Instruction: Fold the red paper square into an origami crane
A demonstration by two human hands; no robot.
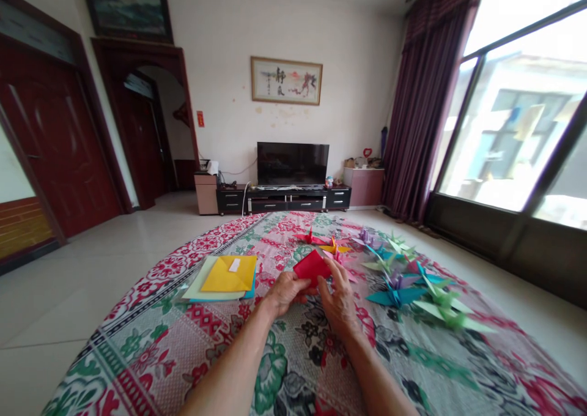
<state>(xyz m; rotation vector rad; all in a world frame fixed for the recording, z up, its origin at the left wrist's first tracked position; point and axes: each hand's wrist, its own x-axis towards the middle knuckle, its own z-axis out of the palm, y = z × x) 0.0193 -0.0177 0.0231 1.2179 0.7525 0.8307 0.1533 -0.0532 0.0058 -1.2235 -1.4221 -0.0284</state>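
Between my two hands is a folded piece of red origami paper [312, 267], held just above the patterned tablecloth. My left hand [288, 290] pinches its lower left edge between thumb and fingers. On the opposite side, my right hand [338, 290] grips the right edge, fingers behind and thumb in front. A stack of coloured paper, with a yellow sheet [222, 275] on top, lies to the left of my hands. Several folded paper cranes stand to the right and beyond, among them a red crane [310, 237], a blue crane [397, 295] and a green crane [447, 309].
The round table is covered by a floral tablecloth [270, 367]. Past its far edge, a television [293, 164] stands on a low black cabinet [275, 203]. Purple curtains [419, 110] and a large window are on the right, a dark red door [55, 134] on the left.
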